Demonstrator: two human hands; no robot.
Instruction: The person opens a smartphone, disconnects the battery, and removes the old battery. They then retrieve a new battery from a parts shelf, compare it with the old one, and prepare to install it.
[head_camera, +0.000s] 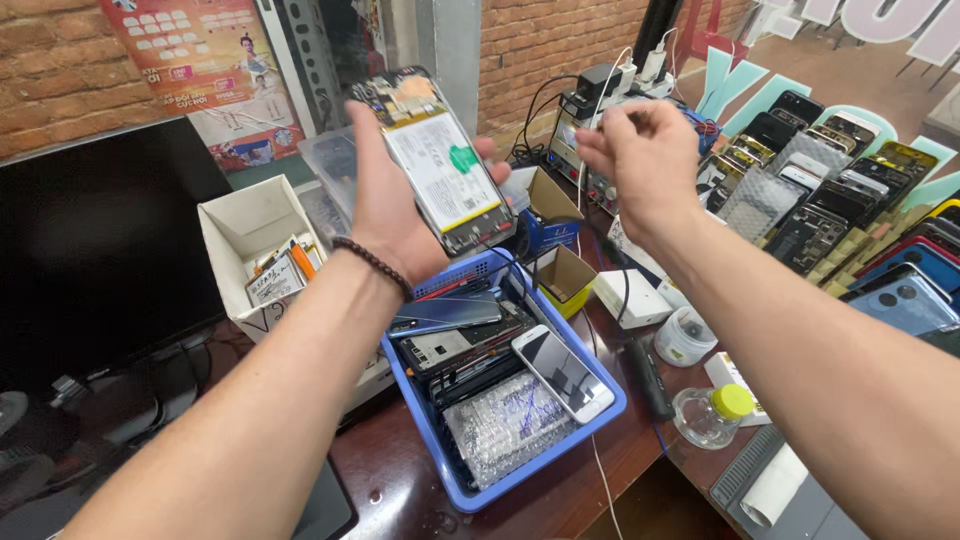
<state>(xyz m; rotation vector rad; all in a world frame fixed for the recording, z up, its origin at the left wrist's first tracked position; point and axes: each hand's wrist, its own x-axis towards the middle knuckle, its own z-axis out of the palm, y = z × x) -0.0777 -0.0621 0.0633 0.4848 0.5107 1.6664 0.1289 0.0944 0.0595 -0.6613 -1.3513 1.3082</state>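
My left hand (385, 205) is raised above the desk and grips an opened phone (435, 160), back cover off, its white battery with a green tab and circuit boards facing me. A dark bead bracelet sits on that wrist. My right hand (640, 160) hovers to the right of the phone, fingers loosely curled, holding nothing that I can see. Below both hands stands a blue plastic basket (600, 410) with several phones and phone parts, a white-framed phone (563, 372) and a bubble-wrapped piece (505, 425) lying on top.
A dark monitor (95, 250) stands at the left, a white cardboard box (255, 225) of parts beside it. Rows of phones and back covers (830, 170) fill the right. A yellow-capped bottle (712, 412), white jar (685, 335), small boxes and a cabled power unit (590, 115) crowd the wooden desk.
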